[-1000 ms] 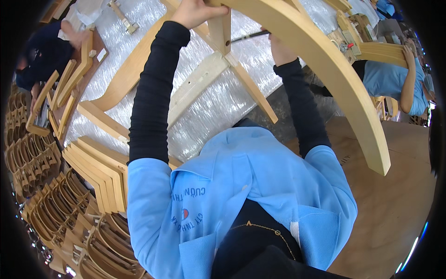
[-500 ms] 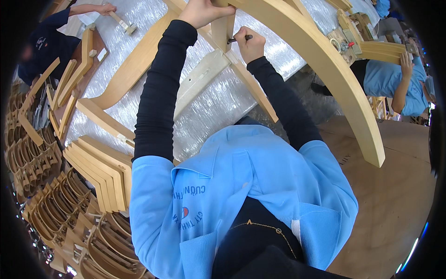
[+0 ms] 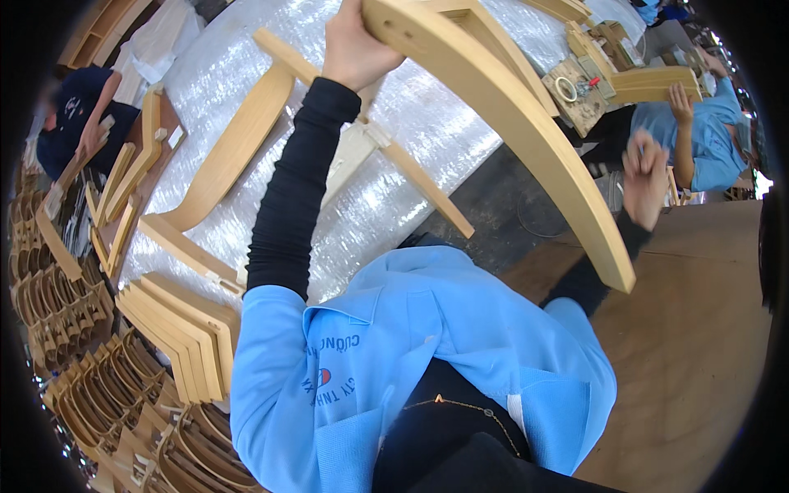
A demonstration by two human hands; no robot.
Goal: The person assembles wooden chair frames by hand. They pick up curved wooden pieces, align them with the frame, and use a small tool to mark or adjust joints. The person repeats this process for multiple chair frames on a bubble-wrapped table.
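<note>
My left hand (image 3: 352,48) is raised and grips the upper end of a large curved pale wooden frame piece (image 3: 526,131). The piece arcs down to the right and ends at about chest height. My right hand (image 3: 646,177) hangs in the air to the right of that arc, apart from the wood. It is blurred, and I cannot tell whether anything is in it. Below the held piece, another wooden frame (image 3: 222,168) with a crossbar lies on the table covered in bubble wrap (image 3: 427,123).
A stack of curved wooden parts (image 3: 185,337) lies at the table's near left edge, with several more racks of them (image 3: 74,386) on the floor. One person in dark blue (image 3: 78,111) works at far left, another in light blue (image 3: 711,123) at far right beside a tape roll (image 3: 565,89).
My right hand has left the joint near the top of the held piece and swung down to the right. My left hand keeps its grip on the frame.
</note>
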